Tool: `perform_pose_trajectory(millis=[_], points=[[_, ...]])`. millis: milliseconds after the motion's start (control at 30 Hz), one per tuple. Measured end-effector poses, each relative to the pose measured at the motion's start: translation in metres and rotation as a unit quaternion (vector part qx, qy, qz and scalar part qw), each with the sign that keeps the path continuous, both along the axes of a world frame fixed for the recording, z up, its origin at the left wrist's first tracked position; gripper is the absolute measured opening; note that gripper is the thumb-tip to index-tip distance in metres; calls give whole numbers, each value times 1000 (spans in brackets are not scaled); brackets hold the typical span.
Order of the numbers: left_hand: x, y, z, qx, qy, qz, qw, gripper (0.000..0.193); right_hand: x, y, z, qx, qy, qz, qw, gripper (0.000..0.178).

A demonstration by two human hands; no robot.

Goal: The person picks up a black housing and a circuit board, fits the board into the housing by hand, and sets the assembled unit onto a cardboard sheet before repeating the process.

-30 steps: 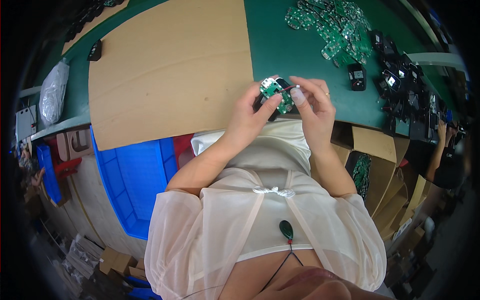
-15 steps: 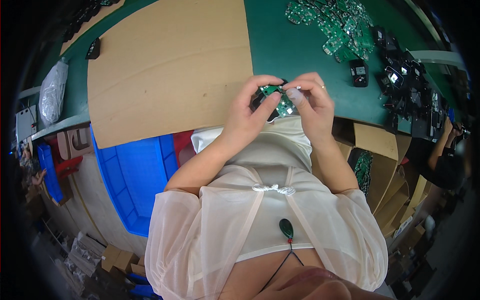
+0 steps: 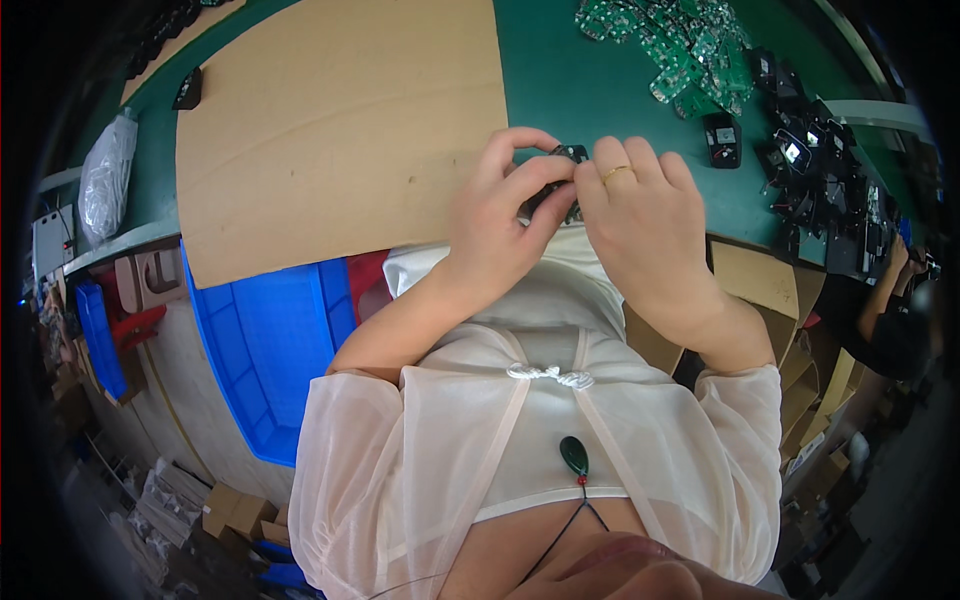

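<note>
Between my hands, close in front of my body, is a small black plastic housing (image 3: 570, 153) with a green circuit board, now mostly covered by fingers. My left hand (image 3: 500, 215) grips it from the left, thumb below and fingers curled over the top. My right hand (image 3: 650, 225) is turned back-up with its fingers bent down against the housing's right side; its fingertips and thumb are hidden. Another black housing (image 3: 722, 140) lies by itself on the green table, beyond my right hand.
A cardboard sheet (image 3: 340, 130) covers the table's left part. Green circuit boards (image 3: 690, 50) are heaped at the far right, beside piled black housings (image 3: 825, 170). A blue crate (image 3: 275, 360) and an open cardboard box (image 3: 755, 280) stand below the table edge. A wrapped silvery bundle (image 3: 105, 180) lies far left.
My right hand has rolled over so its back faces up, fingers bent over the housing. The circuit board, plainly visible before, is now mostly hidden. Both hands shifted slightly.
</note>
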State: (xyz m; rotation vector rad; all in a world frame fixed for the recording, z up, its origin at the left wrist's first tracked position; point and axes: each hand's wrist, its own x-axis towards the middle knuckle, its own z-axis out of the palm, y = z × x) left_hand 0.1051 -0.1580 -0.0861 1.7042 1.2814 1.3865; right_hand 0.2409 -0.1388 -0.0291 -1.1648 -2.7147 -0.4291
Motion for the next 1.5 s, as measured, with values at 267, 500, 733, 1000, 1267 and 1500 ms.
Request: perform_pose_trajectory(millis=[267,500,733,1000,1267,1500], points=[[-9,-4,3,-284,-340,-119,889,9,17,8,-18,-224,377,21,898,15],[-10,-6,5,-316,-354,-157,866,11,22,2,-40,-293,498,0,816,16],[-13,-12,6,-292,-342,-143,882,24,29,3,-27,-199,408,83,887,17],[-12,-17,6,-257,-231,-91,934,22,29,3,-22,-92,277,168,941,26],[-13,-18,13,-183,-155,-67,969,24,27,3,-14,-97,248,187,946,27],[-15,-19,18,-157,-93,-60,981,25,25,4,-13,-85,225,193,951,30]])
